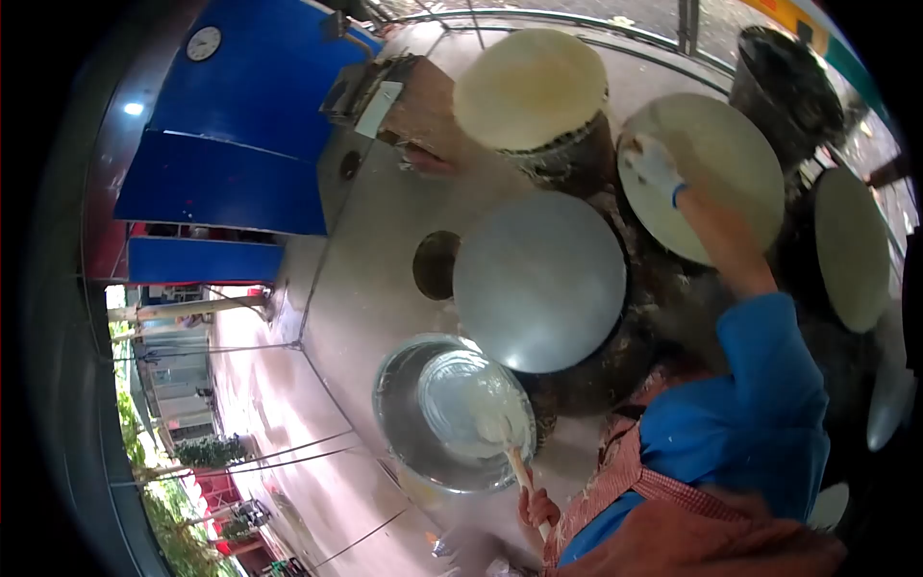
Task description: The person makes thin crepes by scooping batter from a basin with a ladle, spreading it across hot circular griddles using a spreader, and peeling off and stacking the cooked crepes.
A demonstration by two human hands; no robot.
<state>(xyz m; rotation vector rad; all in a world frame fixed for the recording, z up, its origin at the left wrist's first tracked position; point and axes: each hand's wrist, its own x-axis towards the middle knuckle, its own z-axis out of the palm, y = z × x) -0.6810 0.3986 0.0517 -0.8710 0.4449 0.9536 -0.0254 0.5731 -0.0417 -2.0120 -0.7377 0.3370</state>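
Note:
My right hand [654, 165], in a white glove with a blue band at the wrist, is over the left part of a round pale plate [716, 144]. Its fingers look curled; what they hold is too small to tell. My left hand [540, 510] is closed round the wooden handle of a stirrer [519, 468]. The stirrer's far end is in whitish batter [461, 399] inside a metal basin [389, 413]. Between the hands lies a bare grey round plate [538, 279].
A round plate with a pale yellow sheet [529, 87] stands at the top, near a brown box [418, 111]. On the right are a dark drum [784, 91] and another pale round plate [851, 250]. Blue panels [231, 106] stand at the left.

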